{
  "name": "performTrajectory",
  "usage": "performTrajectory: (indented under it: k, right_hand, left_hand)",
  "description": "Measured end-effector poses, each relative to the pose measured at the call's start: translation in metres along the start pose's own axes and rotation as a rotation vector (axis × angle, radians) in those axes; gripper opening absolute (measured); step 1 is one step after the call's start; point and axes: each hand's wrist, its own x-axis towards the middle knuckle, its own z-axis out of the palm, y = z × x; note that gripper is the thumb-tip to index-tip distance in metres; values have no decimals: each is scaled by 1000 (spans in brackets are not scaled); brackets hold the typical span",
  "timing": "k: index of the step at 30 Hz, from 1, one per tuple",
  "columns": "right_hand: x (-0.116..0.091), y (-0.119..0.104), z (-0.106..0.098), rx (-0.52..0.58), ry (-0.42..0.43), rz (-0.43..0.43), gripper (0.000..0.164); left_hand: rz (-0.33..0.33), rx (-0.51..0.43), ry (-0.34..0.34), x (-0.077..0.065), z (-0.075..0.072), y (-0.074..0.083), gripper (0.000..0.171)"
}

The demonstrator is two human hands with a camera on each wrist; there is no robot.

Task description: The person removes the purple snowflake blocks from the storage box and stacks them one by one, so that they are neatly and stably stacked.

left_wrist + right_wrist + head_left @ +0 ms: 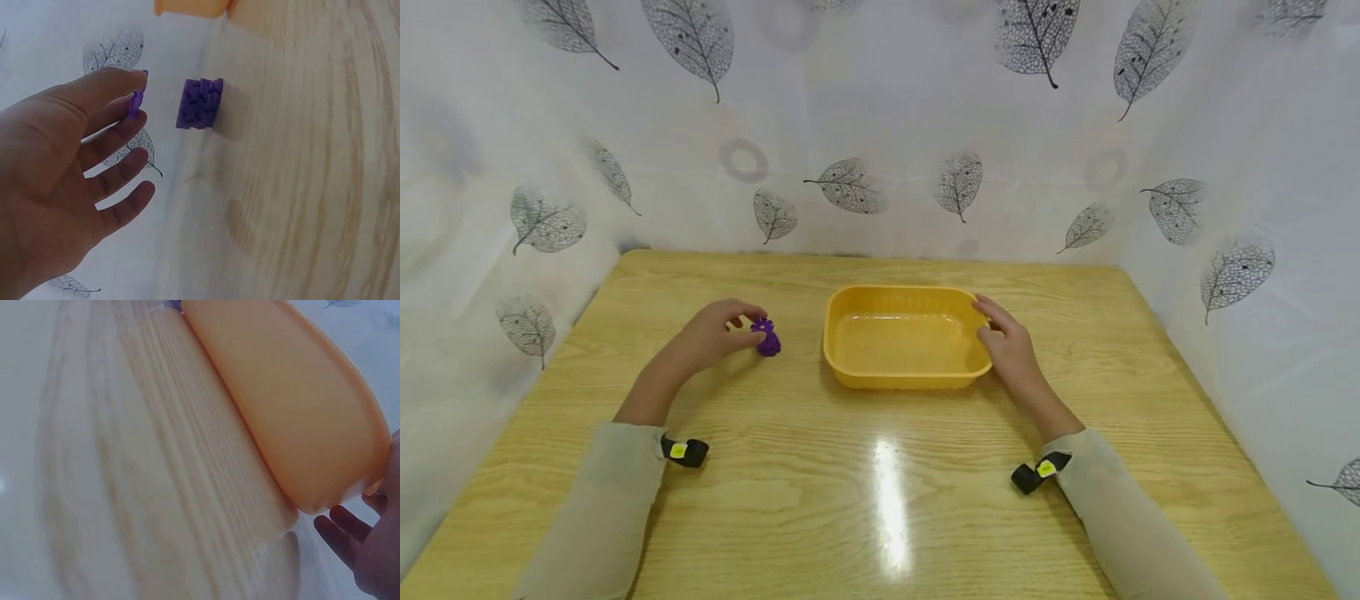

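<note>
My left hand (718,333) pinches a thin purple snowflake disc (137,104) between thumb and index finger. The other fingers of that hand spread apart, bent slightly. Just beyond the fingertips, a short stack of purple snowflake discs (200,104) stands on the table; in the head view the held disc overlaps this stack (769,344). To the right sits a yellow plastic tub (906,382), rectangular with rounded corners and nothing inside. My right hand (1011,350) grips the tub's right end at the rim, some of its fingers along the outer wall in the right wrist view.
The pale wooden table (775,500) runs up to a white curtain (880,125) printed with dark leaves at the back and sides. A band with a small black device (685,452) is on each sleeve cuff. Light glares off the table's front middle.
</note>
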Motion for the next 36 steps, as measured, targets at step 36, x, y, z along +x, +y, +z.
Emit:
performTrajectory:
  k: [36]
  right_hand:
    - [-1,0,-4,9,5,43,43]
  left_hand:
    - [-22,-82,-73,0,9,-13,54]
